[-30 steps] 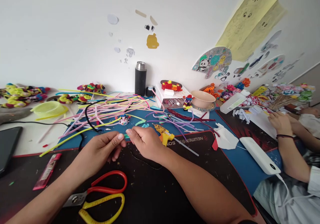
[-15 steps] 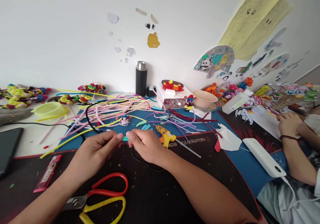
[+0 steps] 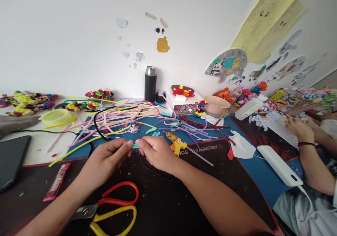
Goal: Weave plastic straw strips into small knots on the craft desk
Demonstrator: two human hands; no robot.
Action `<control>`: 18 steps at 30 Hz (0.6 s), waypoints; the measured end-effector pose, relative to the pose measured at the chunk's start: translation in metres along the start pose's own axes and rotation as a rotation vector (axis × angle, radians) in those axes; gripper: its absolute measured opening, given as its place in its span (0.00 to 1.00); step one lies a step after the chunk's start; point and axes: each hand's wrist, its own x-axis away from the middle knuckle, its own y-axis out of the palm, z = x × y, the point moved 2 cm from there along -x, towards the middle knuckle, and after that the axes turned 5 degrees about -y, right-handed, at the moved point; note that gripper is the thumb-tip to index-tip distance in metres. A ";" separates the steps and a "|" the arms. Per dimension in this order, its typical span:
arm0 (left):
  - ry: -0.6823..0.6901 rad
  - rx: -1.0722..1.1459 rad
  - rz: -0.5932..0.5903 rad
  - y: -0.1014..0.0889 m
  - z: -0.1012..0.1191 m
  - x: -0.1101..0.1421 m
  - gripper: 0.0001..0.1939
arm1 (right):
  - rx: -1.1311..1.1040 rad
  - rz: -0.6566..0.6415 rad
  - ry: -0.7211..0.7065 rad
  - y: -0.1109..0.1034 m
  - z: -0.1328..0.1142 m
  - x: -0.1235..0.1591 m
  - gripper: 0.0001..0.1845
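Observation:
Between my two hands is a short teal pipe cleaner piece, mostly covered by the fingers. My left hand pinches one end with thumb and forefinger. My right hand pinches the other end, thumb on top. Both are held just above the dark mat. Beyond the fingertips lie a small doll head and a few loose teal pieces. A yellow glue gun rests close to my right hand, a clear glue stick sticking out behind it. Scissors with red and yellow handles lie below my hands.
Many coloured pipe cleaners are heaped behind my hands. A black flask stands by the wall, beside a white box and a beige bowl. A phone lies left; a white power bank and a co-worker's hands are right.
The view has shifted slightly. My hands stay together, both pinching the teal piece, with a little more of it showing between the fingertips than a second ago.

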 end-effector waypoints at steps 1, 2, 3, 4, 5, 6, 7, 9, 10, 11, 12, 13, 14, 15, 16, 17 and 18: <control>0.010 -0.009 -0.006 0.000 0.001 0.000 0.31 | -0.004 -0.001 0.009 0.000 0.001 0.000 0.26; 0.029 -0.022 -0.003 0.000 0.002 -0.001 0.30 | -0.005 0.000 0.022 0.000 0.002 0.000 0.27; 0.058 -0.042 0.006 0.000 0.003 -0.001 0.28 | -0.002 0.002 0.037 0.000 0.002 -0.001 0.27; 0.094 -0.069 0.021 0.000 0.004 -0.001 0.26 | 0.003 0.002 0.051 0.000 0.003 -0.001 0.27; 0.135 -0.101 0.038 0.000 0.005 0.000 0.23 | 0.009 0.000 0.060 0.001 0.004 -0.001 0.27; 0.175 -0.134 0.052 0.000 0.006 0.001 0.20 | 0.011 -0.006 0.063 0.001 0.005 -0.001 0.27; 0.212 -0.166 0.061 0.000 0.006 0.002 0.18 | 0.009 -0.012 0.059 0.002 0.006 0.000 0.27; 0.263 -0.210 0.074 0.000 0.005 0.003 0.15 | -0.013 -0.024 0.037 0.004 0.007 0.000 0.27; 0.271 -0.214 0.077 -0.001 0.005 0.004 0.15 | -0.033 -0.028 0.024 0.004 0.007 0.000 0.28; 0.270 -0.210 0.076 -0.001 0.004 0.004 0.15 | -0.060 -0.030 0.016 0.005 0.007 0.000 0.29; 0.259 -0.197 0.076 -0.002 0.003 0.004 0.16 | -0.090 -0.028 0.011 0.005 0.007 -0.001 0.30; 0.243 -0.180 0.079 -0.003 0.002 0.004 0.17 | -0.120 -0.020 0.008 0.004 0.007 -0.001 0.31; 0.223 -0.158 0.089 -0.004 0.000 0.004 0.17 | -0.146 -0.007 0.007 0.003 0.008 -0.002 0.32; 0.201 -0.138 0.102 -0.006 -0.001 0.004 0.18 | -0.167 0.011 0.006 0.002 0.008 -0.003 0.33; 0.180 -0.120 0.114 -0.007 -0.002 0.004 0.19 | -0.182 0.031 0.006 0.001 0.009 -0.004 0.33; 0.160 -0.104 0.127 -0.007 -0.002 0.003 0.19 | -0.189 0.047 0.005 -0.001 0.009 -0.005 0.33; 0.145 -0.092 0.134 -0.008 -0.002 0.003 0.20 | -0.192 0.056 0.002 -0.001 0.010 -0.006 0.32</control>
